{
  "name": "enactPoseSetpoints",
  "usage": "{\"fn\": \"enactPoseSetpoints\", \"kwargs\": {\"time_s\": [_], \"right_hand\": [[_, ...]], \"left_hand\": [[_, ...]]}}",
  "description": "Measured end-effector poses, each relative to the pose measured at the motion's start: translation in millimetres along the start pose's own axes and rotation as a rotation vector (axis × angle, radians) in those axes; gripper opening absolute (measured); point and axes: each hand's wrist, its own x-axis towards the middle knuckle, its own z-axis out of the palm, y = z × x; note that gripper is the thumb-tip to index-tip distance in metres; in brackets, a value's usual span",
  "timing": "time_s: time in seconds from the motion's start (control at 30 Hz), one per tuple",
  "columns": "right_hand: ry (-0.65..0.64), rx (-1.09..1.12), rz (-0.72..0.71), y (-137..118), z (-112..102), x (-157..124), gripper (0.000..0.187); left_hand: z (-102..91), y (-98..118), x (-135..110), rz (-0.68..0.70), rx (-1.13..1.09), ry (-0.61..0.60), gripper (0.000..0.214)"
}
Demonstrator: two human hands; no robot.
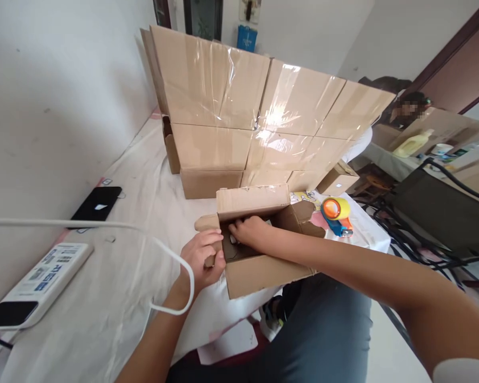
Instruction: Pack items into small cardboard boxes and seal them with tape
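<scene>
An open cardboard box (263, 274) stands before me near the table edge, its flaps spread outward. My left hand (201, 258) pinches the box's left edge and flap, thumb on the near side and fingers on the far side. Down inside the box is my right hand (250, 233), fingers curled toward the inner left wall. A small pale thing shows by those fingertips, too hidden to name. Right of the box is a blue tape dispenser (337, 222) with a roll of yellow tape (336, 208) on it.
A wall of taped cardboard boxes (219, 85) rises behind the open box. On the left are a black phone (98, 205), a white power bank (40, 282) and a white cable (159, 242). Another person (409, 109) is at the far right, behind a dark chair (443, 213).
</scene>
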Motion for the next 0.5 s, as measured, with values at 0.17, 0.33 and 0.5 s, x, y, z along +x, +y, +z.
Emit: {"fn": "enactPoseSetpoints", "kwargs": {"time_s": [0.17, 0.33, 0.5], "right_hand": [[-0.04, 0.078, 0.002, 7.5, -3.2, 13.6, 0.025], [0.013, 0.288, -0.016, 27.1, -31.9, -7.3, 0.039], [0.986, 0.743, 0.347, 52.4, -25.8, -95.1, 0.023]], "left_hand": [[3.7, -4.1, -2.8, -0.068, -0.042, 0.025, 0.029], [5.8, -5.5, -2.5, -0.19, -0.018, 0.064, 0.022], [6.9, -5.9, -4.5, -0.246, 0.046, 0.092, 0.039]]}}
